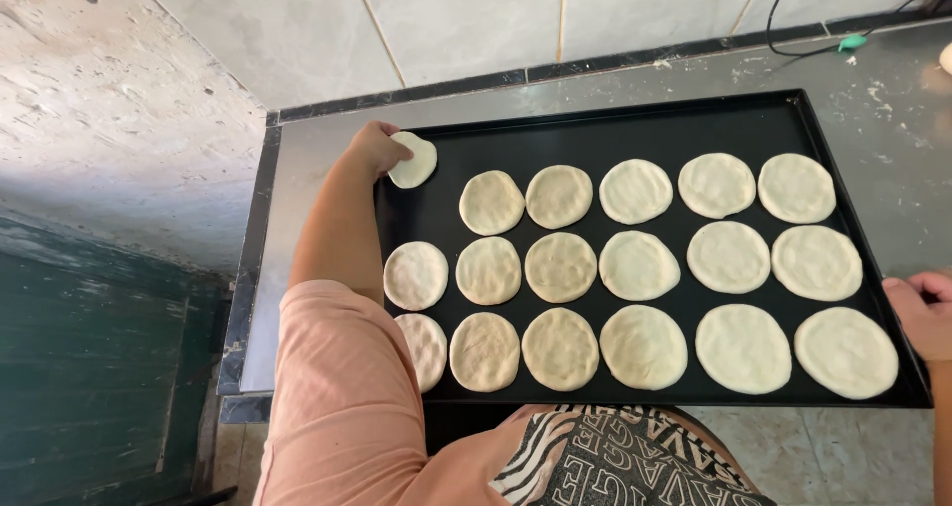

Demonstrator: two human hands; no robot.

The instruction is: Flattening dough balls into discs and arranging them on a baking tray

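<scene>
Left arm [342,228] outstretched, right hand [924,313] curled

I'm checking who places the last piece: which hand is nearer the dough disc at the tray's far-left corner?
Left. The left hand grips that dough disc; the right hand rests at the black tray's opposite, near-right edge.

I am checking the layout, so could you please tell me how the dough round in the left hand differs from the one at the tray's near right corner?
The held dough round is smaller; the corner dough round is larger. The held one is tilted in the left hand, partly over the tray corner; the corner one lies flat, untouched, near the right hand. Both are pale, round and flattened.
</scene>
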